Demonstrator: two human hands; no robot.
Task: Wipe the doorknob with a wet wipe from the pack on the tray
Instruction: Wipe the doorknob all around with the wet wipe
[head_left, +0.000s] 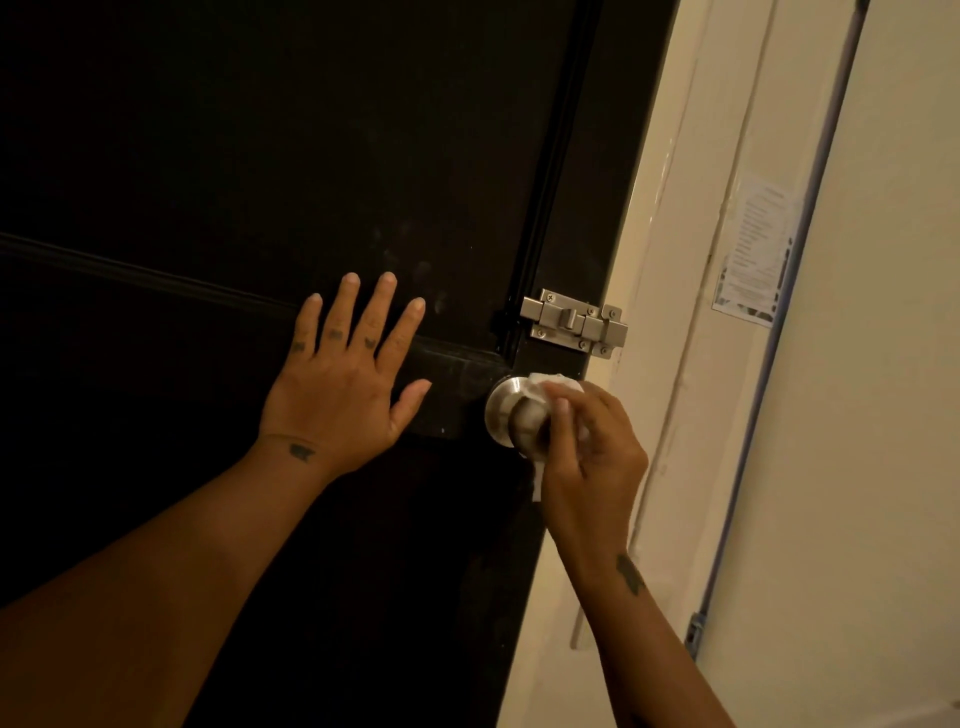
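A round brushed-metal doorknob (511, 415) sits near the right edge of a black door (260, 156). My right hand (592, 452) wraps around the knob's right side and grips a white wet wipe (558, 385), which is pressed against the knob and pokes out above and below my fingers. My left hand (345, 382) lies flat on the door to the left of the knob, fingers spread, holding nothing. The wipe pack and the tray are out of view.
A metal slide bolt (574, 322) is fixed to the door just above the knob. Right of the door are a cream door frame (675, 260) and wall, with a printed paper notice (753, 249) stuck on it.
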